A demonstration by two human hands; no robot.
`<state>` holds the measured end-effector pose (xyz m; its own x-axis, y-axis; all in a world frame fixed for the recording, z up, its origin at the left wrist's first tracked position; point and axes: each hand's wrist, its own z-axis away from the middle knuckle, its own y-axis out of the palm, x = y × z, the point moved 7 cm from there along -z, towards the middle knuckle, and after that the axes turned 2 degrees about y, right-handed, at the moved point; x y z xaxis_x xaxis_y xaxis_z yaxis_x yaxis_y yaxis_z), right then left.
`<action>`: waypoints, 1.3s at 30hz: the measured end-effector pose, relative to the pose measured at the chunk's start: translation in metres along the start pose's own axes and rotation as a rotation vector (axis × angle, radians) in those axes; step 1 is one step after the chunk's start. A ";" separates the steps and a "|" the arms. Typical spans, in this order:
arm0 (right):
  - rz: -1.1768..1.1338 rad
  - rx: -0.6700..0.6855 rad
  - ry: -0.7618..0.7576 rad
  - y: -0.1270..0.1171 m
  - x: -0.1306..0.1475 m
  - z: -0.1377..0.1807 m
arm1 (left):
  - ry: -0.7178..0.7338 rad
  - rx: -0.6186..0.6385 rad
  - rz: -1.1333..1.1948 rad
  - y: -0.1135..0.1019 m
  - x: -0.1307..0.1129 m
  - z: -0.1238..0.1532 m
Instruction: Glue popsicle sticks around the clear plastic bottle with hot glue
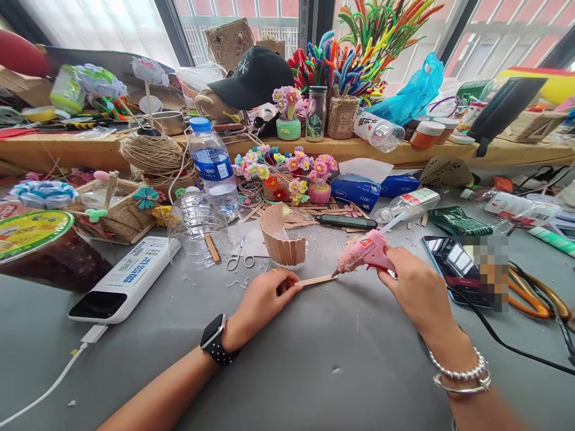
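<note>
My left hand [265, 299] pinches one end of a flat wooden craft stick [320, 279] that lies on the grey table [287, 371]. My right hand [415, 290] grips a pink hot glue gun [366, 252], whose nozzle touches the stick's right end. A curved wall of upright wooden sticks [282, 237] stands just behind the stick. More loose sticks [309, 212] lie further back.
Small scissors [240, 254], a cut clear plastic bottle [194, 224], a white power bank [128, 276], a water bottle [214, 167], a phone [453, 263], orange-handled scissors [534, 296] and the glue gun's black cord [503, 341] surround the work spot. A cluttered wooden shelf [287, 149] runs behind.
</note>
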<state>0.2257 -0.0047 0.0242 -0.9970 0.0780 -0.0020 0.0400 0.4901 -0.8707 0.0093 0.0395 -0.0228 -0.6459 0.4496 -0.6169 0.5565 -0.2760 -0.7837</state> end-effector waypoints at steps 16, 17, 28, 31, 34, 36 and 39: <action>0.018 -0.009 -0.013 -0.002 0.001 0.000 | -0.007 0.009 0.001 0.000 0.000 0.000; 0.019 -0.006 -0.013 -0.002 0.001 0.000 | -0.005 0.008 0.001 0.000 0.000 0.000; 0.003 0.015 -0.003 0.001 -0.001 0.000 | 0.000 -0.003 0.010 0.000 0.000 0.000; 0.000 0.010 -0.001 0.001 -0.001 0.000 | -0.002 0.003 0.008 0.000 0.000 0.000; 0.004 0.008 -0.004 0.000 -0.001 0.000 | -0.006 0.007 0.001 0.000 0.000 0.000; 0.001 0.016 -0.006 0.000 -0.001 0.000 | -0.007 0.008 -0.006 0.000 -0.001 0.000; 0.001 0.015 -0.009 -0.001 0.000 0.000 | -0.005 0.003 -0.011 -0.001 -0.001 0.000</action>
<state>0.2256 -0.0053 0.0251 -0.9975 0.0705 -0.0071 0.0400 0.4771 -0.8780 0.0092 0.0392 -0.0217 -0.6544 0.4485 -0.6087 0.5476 -0.2740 -0.7906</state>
